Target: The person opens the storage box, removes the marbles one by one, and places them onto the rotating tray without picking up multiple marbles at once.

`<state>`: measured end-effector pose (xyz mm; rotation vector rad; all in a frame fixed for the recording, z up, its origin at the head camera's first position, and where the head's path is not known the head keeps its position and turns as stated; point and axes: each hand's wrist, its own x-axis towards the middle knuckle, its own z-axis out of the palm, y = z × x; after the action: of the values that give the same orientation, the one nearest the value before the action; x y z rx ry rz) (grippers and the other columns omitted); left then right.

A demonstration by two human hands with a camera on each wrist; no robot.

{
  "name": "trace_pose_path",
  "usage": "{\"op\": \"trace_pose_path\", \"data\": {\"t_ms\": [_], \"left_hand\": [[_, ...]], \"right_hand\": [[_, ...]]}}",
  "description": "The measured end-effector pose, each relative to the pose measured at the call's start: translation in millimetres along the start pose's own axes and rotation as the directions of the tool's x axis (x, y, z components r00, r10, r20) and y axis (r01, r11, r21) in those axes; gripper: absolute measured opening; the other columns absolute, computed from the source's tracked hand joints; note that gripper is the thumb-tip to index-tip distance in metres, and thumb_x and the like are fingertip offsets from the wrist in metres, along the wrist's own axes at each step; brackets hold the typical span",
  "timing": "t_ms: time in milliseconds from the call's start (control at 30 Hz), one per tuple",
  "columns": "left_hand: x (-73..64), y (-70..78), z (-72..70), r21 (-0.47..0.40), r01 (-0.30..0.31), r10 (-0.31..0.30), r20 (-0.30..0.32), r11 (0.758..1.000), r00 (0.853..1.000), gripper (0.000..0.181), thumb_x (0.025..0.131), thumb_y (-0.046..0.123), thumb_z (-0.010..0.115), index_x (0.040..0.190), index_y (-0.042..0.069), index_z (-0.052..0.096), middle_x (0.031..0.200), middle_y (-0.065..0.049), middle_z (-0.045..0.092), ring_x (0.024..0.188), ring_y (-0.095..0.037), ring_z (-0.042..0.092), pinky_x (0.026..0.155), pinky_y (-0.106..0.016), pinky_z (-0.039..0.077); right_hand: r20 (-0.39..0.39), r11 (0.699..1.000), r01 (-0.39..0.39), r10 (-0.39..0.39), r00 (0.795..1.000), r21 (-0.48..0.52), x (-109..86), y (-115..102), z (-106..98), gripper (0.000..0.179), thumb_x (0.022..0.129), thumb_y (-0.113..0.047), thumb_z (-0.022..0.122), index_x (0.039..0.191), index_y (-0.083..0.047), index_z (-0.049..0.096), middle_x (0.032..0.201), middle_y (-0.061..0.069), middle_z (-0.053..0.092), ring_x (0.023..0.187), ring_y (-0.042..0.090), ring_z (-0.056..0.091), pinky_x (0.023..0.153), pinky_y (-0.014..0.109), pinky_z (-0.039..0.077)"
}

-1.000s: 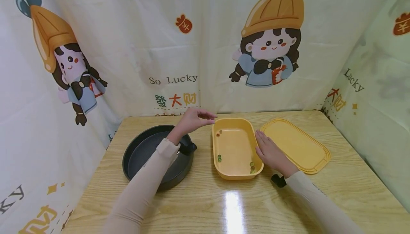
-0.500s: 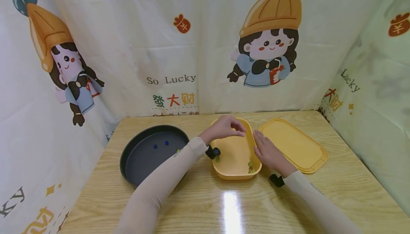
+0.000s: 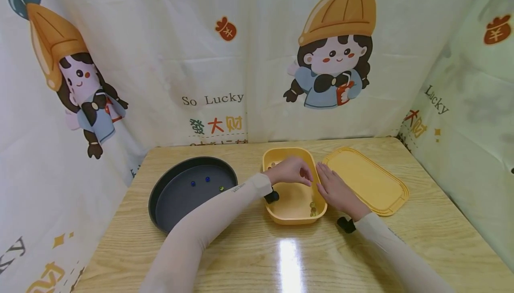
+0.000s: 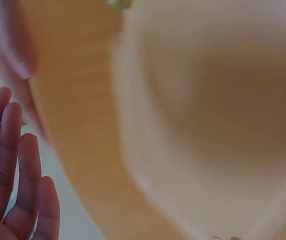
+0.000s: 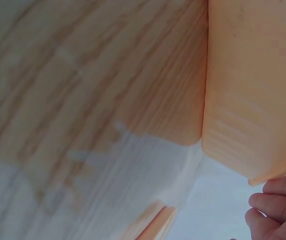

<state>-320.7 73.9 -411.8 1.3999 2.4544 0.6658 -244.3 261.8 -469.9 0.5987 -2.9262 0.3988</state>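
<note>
With our right hand's (image 3: pixel 338 191) straight fingers against the box's (image 3: pixel 293 221) right edge, we should lower our left hand (image 3: pixel 291 171), fingers loosely bent and seemingly empty, gently toward the marbles (image 3: pixel 312 209) in the box's near right corner.

A cream left sleeve (image 3: pixel 213 221) is seen toward seven o'clock in the head view, a matching right sleeve (image 3: pixel 395 250) toward four. Small dark lettering (image 3: pixel 238 187) is printed on the left. Black wrist gear is worn: a left camera (image 3: pixel 272 196), a right camera (image 3: pixel 346 224) at nine o'clock from its cuff (image 3: pixel 364 224).
</note>
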Motion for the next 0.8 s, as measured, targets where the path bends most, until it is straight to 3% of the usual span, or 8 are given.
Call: {"op": "trace_pose_path", "data": {"t_ms": [167,467,800], "left_hand": [[7.6,1.0,10.5,0.086,0.021,-0.029,0.092,0.996,0.995,0.009,0.08,0.026,0.075,0.083,0.017,0.075,0.079,0.009,0.071,0.069,0.001,0.058,0.063,-0.009,0.044],[10.5,6.7,21.1,0.171,0.035,-0.065,0.172,0.985,0.983,0.007,0.078,0.026,0.076,0.08,0.019,0.076,0.077,0.01,0.071,0.067,0.002,0.057,0.061,-0.01,0.043],[15.8,-2.8,39.3,0.204,0.048,-0.088,0.19,0.978,0.978,0.007,0.078,0.029,0.077,0.078,0.022,0.076,0.075,0.013,0.07,0.067,0.002,0.057,0.059,-0.012,0.044]], "right_hand": [[0.0,1.0,-0.005,0.005,1.0,-0.018,-1.2,-1,-2,0.057,0.1,-0.02,0.042,0.144,0.01,0.024,0.151,0.026,0.025,0.14,0.041,0.024,0.11,0.059,0.023],[-0.028,0.996,0.018,-0.02,0.999,-0.084,-0.5,-3,-4,0.056,0.098,-0.019,0.044,0.142,0.012,0.029,0.149,0.027,0.03,0.138,0.042,0.029,0.109,0.059,0.026],[0.012,0.992,0.011,-0.01,1.0,-0.127,6.8,-4,-10,0.055,0.099,-0.019,0.043,0.141,0.012,0.029,0.149,0.027,0.03,0.138,0.041,0.029,0.109,0.058,0.026]]}}
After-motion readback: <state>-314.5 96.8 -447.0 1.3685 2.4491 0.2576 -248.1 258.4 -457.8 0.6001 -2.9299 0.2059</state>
